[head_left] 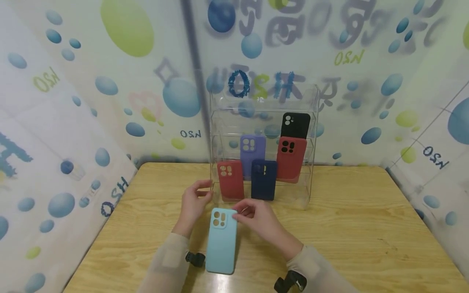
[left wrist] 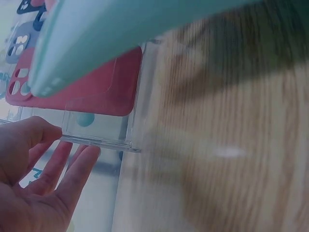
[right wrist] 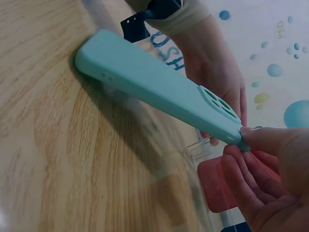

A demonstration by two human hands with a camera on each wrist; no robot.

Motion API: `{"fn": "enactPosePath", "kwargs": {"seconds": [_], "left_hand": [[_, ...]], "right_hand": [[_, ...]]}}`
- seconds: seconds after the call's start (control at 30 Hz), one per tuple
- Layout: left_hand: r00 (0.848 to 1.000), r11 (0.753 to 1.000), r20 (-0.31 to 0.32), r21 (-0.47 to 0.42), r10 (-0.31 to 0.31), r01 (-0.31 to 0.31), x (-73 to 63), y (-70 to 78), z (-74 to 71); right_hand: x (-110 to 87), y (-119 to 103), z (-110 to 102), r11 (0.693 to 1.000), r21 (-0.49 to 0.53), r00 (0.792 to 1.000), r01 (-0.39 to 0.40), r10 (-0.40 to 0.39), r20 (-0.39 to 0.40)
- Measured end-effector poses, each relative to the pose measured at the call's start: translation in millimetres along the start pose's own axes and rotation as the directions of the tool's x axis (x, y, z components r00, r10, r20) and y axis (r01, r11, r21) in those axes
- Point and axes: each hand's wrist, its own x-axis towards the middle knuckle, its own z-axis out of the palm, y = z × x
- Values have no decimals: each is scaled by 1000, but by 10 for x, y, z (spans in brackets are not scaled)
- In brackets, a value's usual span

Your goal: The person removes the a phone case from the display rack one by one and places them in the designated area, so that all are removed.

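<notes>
Beneath lies a wood-grain table (head_left: pixel 348 228); a turquoise rectangular phone case (head_left: pixel 221 246) is pinched at its top right corner by the right hand (head_left: pixel 261 219), long axis toward a clear plastic rack (head_left: pixel 293 194), touched by the relaxed left hand (head_left: pixel 194 205).

Near the middle of the desk's (head_left: pixel 351 228) back edge a rack (head_left: pixel 264 110) is bearing phone cases (head_left: pixel 253 154); before its left half a separate case (head_left: pixel 221 248) is parting left hand (head_left: pixel 194 205) from right hand (head_left: pixel 261 219).
</notes>
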Motion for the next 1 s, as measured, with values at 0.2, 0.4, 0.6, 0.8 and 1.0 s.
{"fn": "enactPosePath", "kwargs": {"seconds": [0.2,0.4,0.6,0.8,1.0], "left_hand": [[1000,1000,1,3,-6,6,-8,22,-1],[1000,1000,-2,10,-3,3,-20,19,-5],[1000,1000,-3,15,10,-10,-22,2,-4],[1000,1000,-8,4,22,-22,-18,-15,-2],[1000,1000,-5,0,17,-17,-12,-12,-4]], "right_hand": [[96,151,45,999,-32,1000,-17,17,18],[173,325,101,995,-96,999,13,-9,42],[190,393,132,990,-140,999,5,1,48],[218,448,138,985,-171,997,11,2,76],[241,474,97,975,-220,995,29,-7,99]]}}
